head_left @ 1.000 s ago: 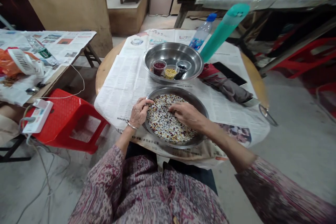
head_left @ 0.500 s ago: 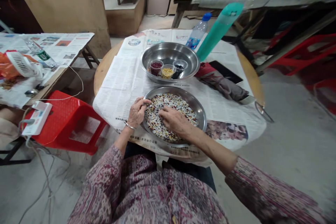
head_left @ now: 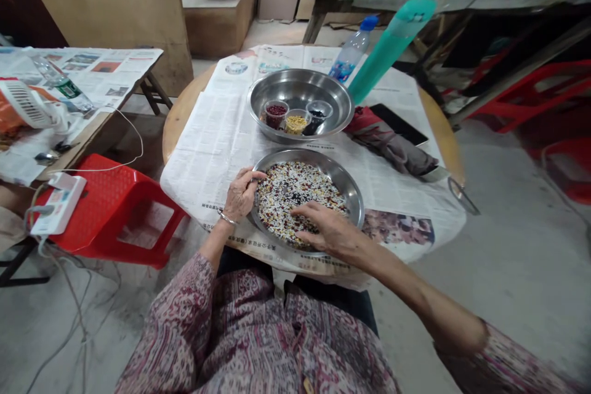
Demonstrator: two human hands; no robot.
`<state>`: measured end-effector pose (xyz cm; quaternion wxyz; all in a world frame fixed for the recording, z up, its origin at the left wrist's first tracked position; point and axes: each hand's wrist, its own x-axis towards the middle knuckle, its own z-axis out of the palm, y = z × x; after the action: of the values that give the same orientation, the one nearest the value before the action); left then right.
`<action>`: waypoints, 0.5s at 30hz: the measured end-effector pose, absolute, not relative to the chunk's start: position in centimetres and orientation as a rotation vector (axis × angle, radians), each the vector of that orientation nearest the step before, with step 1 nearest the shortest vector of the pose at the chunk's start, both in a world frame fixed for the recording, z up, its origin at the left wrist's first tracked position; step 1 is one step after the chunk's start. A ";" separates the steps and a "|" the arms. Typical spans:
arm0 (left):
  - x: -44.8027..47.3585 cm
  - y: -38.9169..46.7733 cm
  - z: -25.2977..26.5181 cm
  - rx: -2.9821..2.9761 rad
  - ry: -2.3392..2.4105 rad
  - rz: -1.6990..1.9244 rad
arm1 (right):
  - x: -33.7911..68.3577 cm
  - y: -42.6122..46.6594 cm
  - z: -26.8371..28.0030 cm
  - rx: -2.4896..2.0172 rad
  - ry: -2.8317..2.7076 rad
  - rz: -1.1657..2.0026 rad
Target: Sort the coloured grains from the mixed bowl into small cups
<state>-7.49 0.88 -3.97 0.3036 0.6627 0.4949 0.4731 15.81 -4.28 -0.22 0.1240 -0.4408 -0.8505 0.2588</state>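
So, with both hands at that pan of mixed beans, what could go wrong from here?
1. The pan of mixed beans sits near the table's front edge; the left hand grips its rim, so a tug might tip it toward the lap.
2. The right hand rests spread in the beans at the near rim and could sweep some over it.
3. The three small cups stand close together, so dropped beans might land in the wrong one.

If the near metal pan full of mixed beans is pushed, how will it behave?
The near metal pan would probably slide easily, since it sits on loose newspaper, which might wrinkle. It is shallow and wide, so tipping seems unlikely. The loose mixed beans would likely shift.
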 end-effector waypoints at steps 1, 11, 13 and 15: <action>-7.5 0.9 -4.0 1.758 1.314 1.250 | 15.4 -4.1 -0.5 -1.279 -2.498 0.756; -7.5 0.9 -4.1 1.766 1.337 1.247 | 16.0 0.3 -1.4 -1.609 -2.275 0.282; -7.5 0.9 -4.1 1.766 1.341 1.241 | 15.5 0.1 -1.6 -1.599 -2.298 0.286; -7.5 0.9 -4.1 1.767 1.342 1.243 | 14.4 -0.2 -1.9 -1.544 -2.306 0.384</action>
<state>-7.53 0.93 -4.11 0.2947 0.6637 0.5044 0.4672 14.45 -0.17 -1.92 0.1692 -0.5432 -0.8112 0.1352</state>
